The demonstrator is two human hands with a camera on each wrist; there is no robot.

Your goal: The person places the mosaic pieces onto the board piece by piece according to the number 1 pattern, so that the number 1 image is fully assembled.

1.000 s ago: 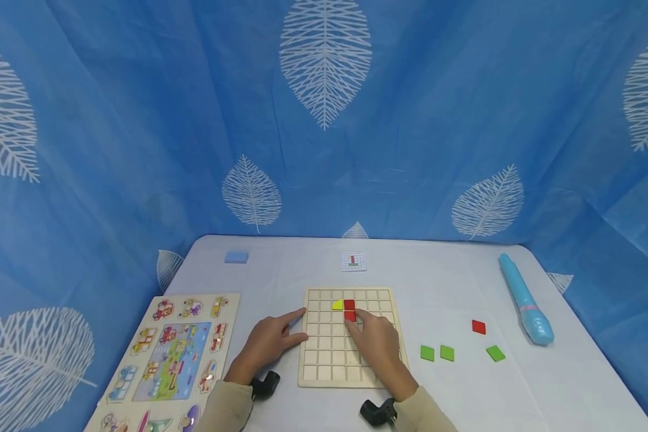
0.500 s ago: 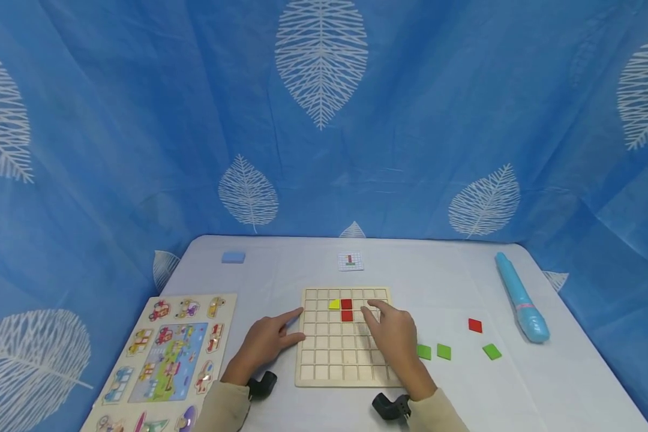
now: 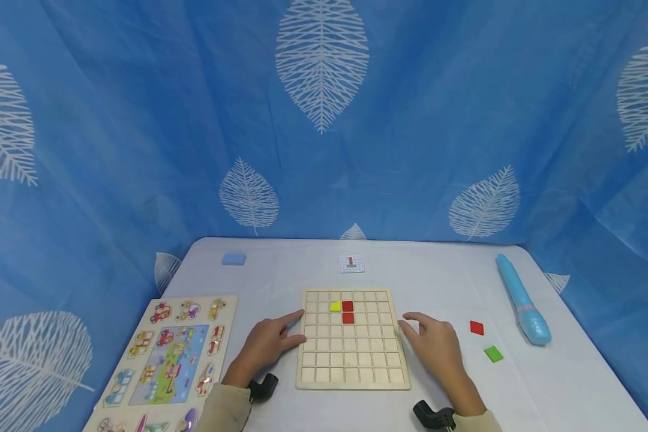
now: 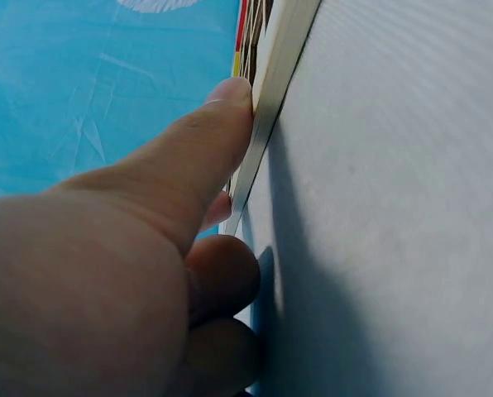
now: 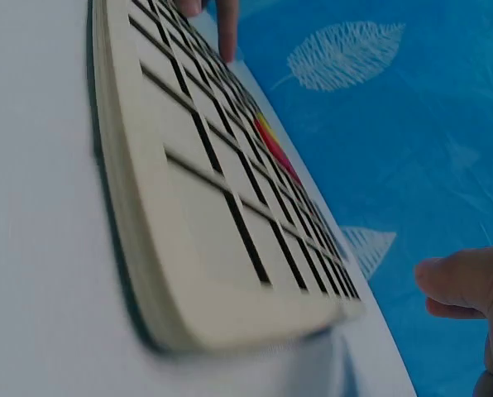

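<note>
A wooden grid board lies on the white table, carrying a yellow piece beside two red square tiles stacked in one column. My left hand touches the board's left edge with thumb and index finger spread; in the left wrist view the thumb lies straight against the board's side. Just off the board's right edge, my right hand hovers with thumb and index apart, holding nothing. It covers the spot where two green tiles lay. Farther right lie a red tile and a green tile.
A small card printed with a coloured grid pattern lies behind the board. At back left sits a blue block. A picture puzzle board fills the left side. A light-blue club-shaped object lies far right.
My right hand has lifted off the lower red tile and moved right, past the board's edge, over the two nearer green tiles. My left hand stays at the left edge.
</note>
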